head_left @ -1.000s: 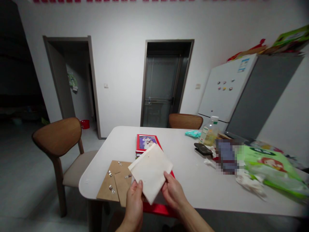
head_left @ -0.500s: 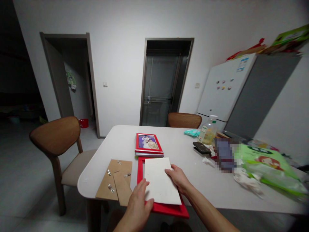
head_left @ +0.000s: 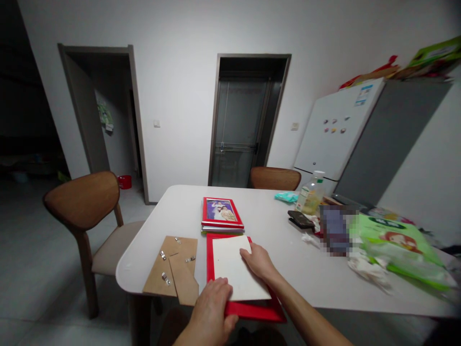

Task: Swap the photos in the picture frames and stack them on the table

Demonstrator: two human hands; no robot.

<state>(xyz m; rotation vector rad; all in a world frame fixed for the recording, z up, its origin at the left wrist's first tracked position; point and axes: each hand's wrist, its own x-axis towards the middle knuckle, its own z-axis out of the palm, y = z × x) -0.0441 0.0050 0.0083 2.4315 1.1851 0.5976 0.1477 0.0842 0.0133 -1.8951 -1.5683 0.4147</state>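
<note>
A red frame lies at the table's near edge with a white sheet on it, a little askew. My left hand rests at the sheet's lower left corner and the frame's edge, fingers close together; what it grips, if anything, is hidden. At the sheet's right edge my right hand has its thumb on top, holding the sheet. A brown backing board with metal clips and a stand flap lies to the left. Beyond the red frame sits a stack of framed pictures, a red one on top.
On the right of the white table are a bottle, a black phone-like object, crumpled tissues and a green package. Wooden chairs stand at the left and far side.
The white sheet has shifted slightly left over the red frame. My right hand has moved a little left with it, and my left hand slightly right and down.
</note>
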